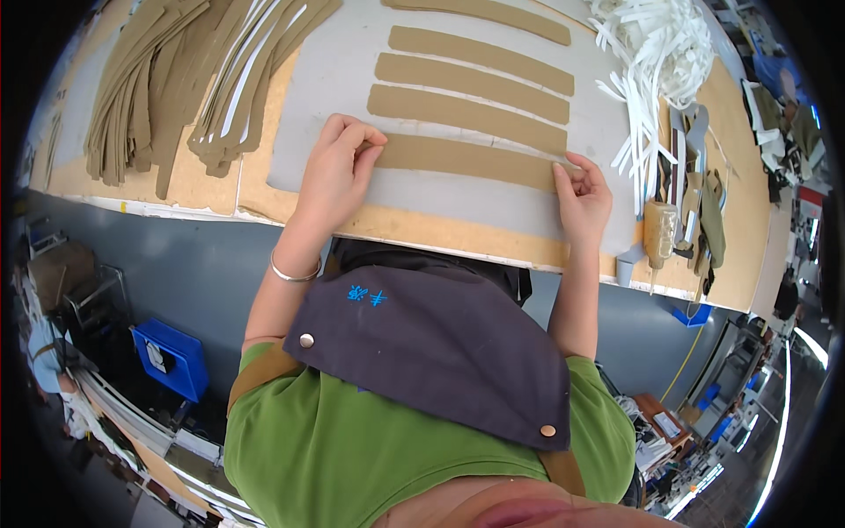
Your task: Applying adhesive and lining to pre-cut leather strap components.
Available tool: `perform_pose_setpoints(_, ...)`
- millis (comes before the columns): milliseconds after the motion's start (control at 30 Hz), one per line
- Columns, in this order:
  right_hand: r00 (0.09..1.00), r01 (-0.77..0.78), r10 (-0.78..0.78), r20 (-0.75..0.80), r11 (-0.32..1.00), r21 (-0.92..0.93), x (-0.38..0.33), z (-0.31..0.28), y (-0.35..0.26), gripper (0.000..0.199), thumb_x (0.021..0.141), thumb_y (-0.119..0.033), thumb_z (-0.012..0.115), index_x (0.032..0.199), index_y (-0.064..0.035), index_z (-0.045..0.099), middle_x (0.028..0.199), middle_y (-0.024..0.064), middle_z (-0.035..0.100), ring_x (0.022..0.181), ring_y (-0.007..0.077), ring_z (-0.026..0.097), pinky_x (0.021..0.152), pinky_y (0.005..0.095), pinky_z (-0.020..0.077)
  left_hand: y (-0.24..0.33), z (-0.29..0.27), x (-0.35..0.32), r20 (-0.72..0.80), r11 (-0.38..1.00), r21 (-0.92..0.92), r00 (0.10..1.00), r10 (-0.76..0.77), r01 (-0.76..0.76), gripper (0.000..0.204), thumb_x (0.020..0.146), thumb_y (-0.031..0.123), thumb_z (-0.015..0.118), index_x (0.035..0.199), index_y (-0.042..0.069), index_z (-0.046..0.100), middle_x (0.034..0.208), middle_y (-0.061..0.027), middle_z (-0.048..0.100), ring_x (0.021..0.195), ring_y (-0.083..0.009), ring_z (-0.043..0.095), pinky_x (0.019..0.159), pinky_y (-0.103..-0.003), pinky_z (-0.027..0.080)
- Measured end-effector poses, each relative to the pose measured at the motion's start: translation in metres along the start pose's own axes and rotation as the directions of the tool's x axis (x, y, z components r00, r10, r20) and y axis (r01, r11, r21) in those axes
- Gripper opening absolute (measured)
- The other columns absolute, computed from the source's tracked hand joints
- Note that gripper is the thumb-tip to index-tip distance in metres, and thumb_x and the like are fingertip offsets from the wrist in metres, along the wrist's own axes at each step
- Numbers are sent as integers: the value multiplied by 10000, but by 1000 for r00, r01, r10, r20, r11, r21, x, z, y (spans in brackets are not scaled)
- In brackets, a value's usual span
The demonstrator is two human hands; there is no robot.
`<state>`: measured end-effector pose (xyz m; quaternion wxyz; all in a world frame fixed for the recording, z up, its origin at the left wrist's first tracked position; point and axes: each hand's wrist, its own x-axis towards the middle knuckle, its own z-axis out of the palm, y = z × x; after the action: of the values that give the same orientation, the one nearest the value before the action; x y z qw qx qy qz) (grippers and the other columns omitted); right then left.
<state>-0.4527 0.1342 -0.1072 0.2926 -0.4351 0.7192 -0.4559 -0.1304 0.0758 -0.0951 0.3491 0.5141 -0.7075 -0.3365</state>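
2 hands press a tan strip (pixel 466 160) flat on the grey mat (pixel 343 70), which lies on a long worktable (pixel 739 220). 4 more tan strips sit in a row toward 12 o'clock, and stacked strips (pixel 158 79) lie at 10 o'clock. The left hand (pixel 337 174), fingers curled, pins the strip's left end; the right hand (pixel 581 198), fingers bent down, pinches its right end. A judgement: keeping both ends taut and parallel to the neighbouring strip (pixel 466 114) would seat it cleanly. White offcuts (pixel 656 44) lie at 2 o'clock.
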Motion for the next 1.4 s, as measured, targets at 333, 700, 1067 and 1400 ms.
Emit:
perform_pose_setpoints(333,996,61,-79,-44,947,-316,-4,-8,7,368,770,-144,802,1105,-74,668,802,22,623,662,103,551,629,257,474,-17,9,0,-75,997,82,997,12,-5,160,867,-4,658,1017,53,666,1079,-103,526,787,-205,585,663,-289,494)
perform_pose_setpoints(700,932,-361,176,-317,544,-758,12,-199,19,798,622,-561,808,1181,-21,629,1099,206,664,1086,352,615,916,414,503,-26,11,-1,-183,993,115,982,57,-36,210,872,7,656,1067,84,675,1193,-104,476,957,-209,540,738,-286,471)
perform_pose_setpoints(1067,828,-24,-132,-545,963,-269,-6,-210,-25,531,756,-376,817,1128,-57,614,980,127,699,824,169,678,622,279,514,-26,7,0,-203,983,137,968,150,-124,175,835,34,695,1004,75,686,1138,-123,516,1046,-276,532,895,-356,436)
perform_pose_setpoints(1400,992,46,-126,17,486,873,32,-51,-40,699,858,-552,673,1389,-156,450,1299,182,576,912,166,607,518,216,393,-31,-1,-2,-245,970,219,956,161,-107,180,779,48,722,953,86,696,1026,-115,588,976,-304,568,844,-390,466)
